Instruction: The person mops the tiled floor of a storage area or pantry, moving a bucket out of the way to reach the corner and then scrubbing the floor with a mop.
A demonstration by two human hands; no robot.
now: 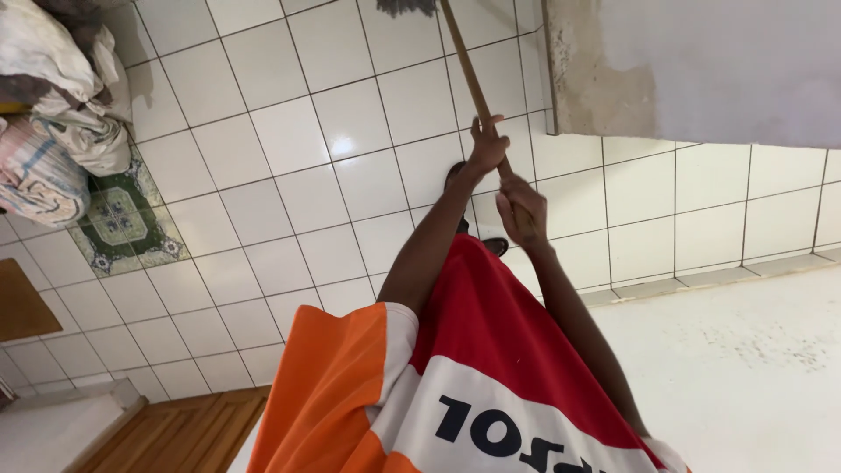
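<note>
A wooden broom handle (473,83) is being gripped by both hands, one stacked above the other along the stick. The left hand (487,149) is being held higher up, fingers wrapped tightly around the shaft; the right hand (523,210) is being kept just below it, also closed around the wood. From the hands, the handle's long axis is running toward 11 o'clock, ending in a dark broom head (407,7) that is being cut off by the top edge. The left hand is therefore nearer the head. The white tiled floor (350,123) is being looked down on, with a dark shoe (455,175) partly hidden behind the left forearm. The handle's lower end is being concealed by the right hand and the orange-and-red shirt (455,368). A pile of bundled cloth (53,114) is lying at 9 o'clock.
</note>
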